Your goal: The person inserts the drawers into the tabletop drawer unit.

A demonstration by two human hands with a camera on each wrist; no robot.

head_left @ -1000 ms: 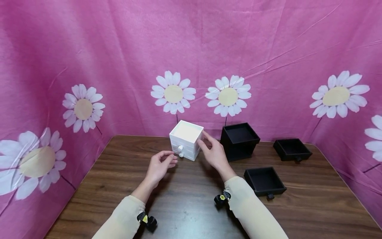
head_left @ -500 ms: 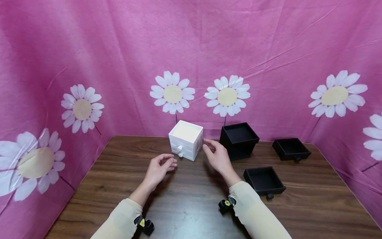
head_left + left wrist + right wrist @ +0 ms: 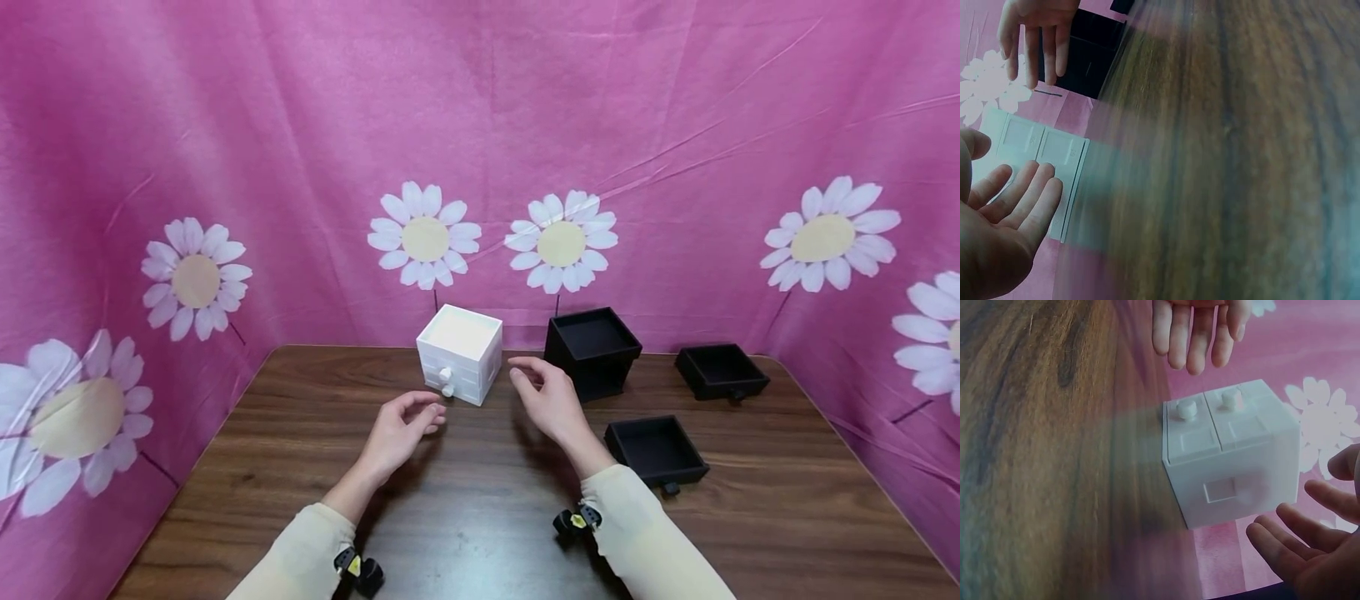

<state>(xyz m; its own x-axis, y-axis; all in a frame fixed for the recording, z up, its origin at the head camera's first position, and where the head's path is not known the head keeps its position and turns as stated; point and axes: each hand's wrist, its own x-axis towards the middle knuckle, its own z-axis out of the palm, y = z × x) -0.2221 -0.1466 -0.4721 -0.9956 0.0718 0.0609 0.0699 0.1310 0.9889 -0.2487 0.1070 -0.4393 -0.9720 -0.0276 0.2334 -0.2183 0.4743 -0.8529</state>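
A white box with two stacked drawers stands towards the back of the table, both drawers pushed in and their round knobs facing front. My left hand hovers just in front of its lower left, fingers loosely bent and holding nothing. To the right of the box is my right hand, apart from the side wall, its fingers relaxed with nothing between them. In the right wrist view, a small rectangular recess marks the box's side. The left wrist view shows the left fingers overlapping the drawer fronts.
Right of the white box stands a black box frame with an open front. Two black drawers lie on the wooden table: one near the right sleeve, another further back. A pink flowered cloth hangs behind.
My right hand has let go of the white box's side and drawn back to the right. My left hand has moved slightly lower. The view has shifted a little.
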